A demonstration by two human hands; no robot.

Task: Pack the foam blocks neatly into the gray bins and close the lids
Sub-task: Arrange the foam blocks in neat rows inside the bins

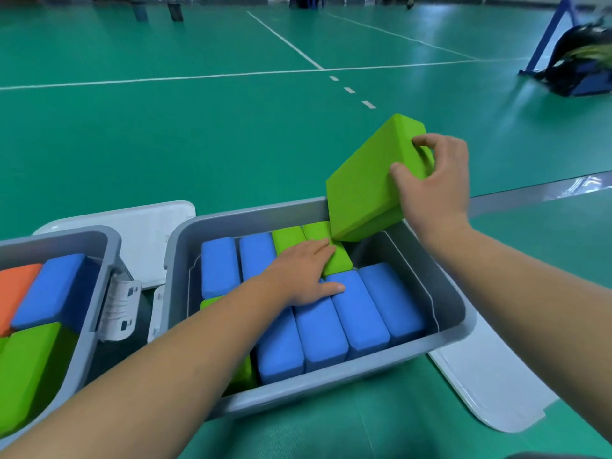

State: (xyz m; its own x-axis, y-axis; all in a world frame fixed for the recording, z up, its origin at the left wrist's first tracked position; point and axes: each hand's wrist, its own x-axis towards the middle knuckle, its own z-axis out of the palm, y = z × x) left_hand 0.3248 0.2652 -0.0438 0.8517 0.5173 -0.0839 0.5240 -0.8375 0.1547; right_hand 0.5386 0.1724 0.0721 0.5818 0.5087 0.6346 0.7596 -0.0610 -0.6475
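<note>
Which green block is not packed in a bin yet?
The green foam block gripped by the right hand, tilted over the far corner of the gray bin. The other green blocks already sit packed inside.

Left hand (303,273) flat, palm down; right hand (433,183) raised, curled.

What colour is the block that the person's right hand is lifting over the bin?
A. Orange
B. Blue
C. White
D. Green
D: the right hand grips a green block, tilted above the far corner of the bin.
</note>
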